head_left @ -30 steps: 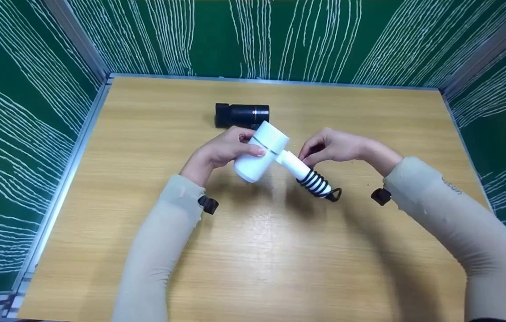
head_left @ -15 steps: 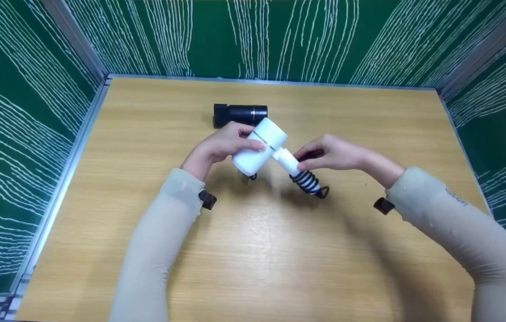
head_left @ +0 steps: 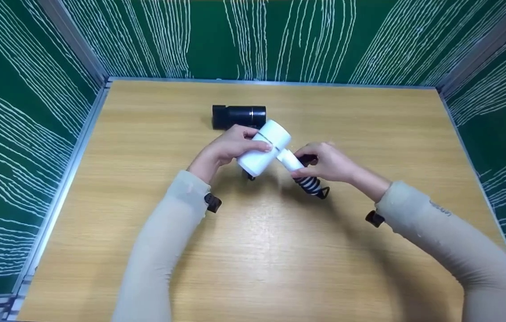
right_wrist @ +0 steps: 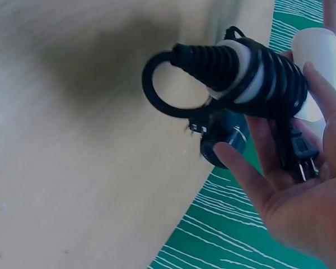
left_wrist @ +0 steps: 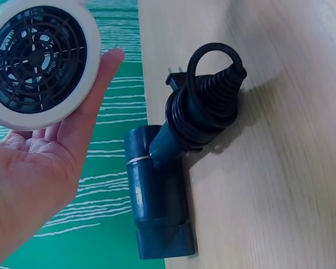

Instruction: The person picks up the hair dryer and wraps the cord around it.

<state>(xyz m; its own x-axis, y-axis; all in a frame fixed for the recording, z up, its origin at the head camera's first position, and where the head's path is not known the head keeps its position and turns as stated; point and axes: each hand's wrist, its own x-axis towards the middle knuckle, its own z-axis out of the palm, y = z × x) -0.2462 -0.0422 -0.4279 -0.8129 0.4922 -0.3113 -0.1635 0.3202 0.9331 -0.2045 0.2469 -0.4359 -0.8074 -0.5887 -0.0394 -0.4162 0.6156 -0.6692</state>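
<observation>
A white hair dryer is held above the table, its barrel tilted and its handle slanting down to the right. My left hand grips the barrel, thumb across its near side. In the left wrist view its round black grille faces the camera. A black cord is coiled round the lower handle and ends in a loop. My right hand holds the handle at the top of the coil, with the thumb on the near side. The cord's two-pin plug hangs by the right palm in the right wrist view.
Behind the left hand, a black hair dryer lies on the wooden table. Its own coiled cord shows in the left wrist view. Green panels with white streaks enclose the back and sides.
My right hand has come nearer and slightly left, bringing its thumb onto the handle's near side. The white hair dryer has shifted slightly, still in my left hand.
</observation>
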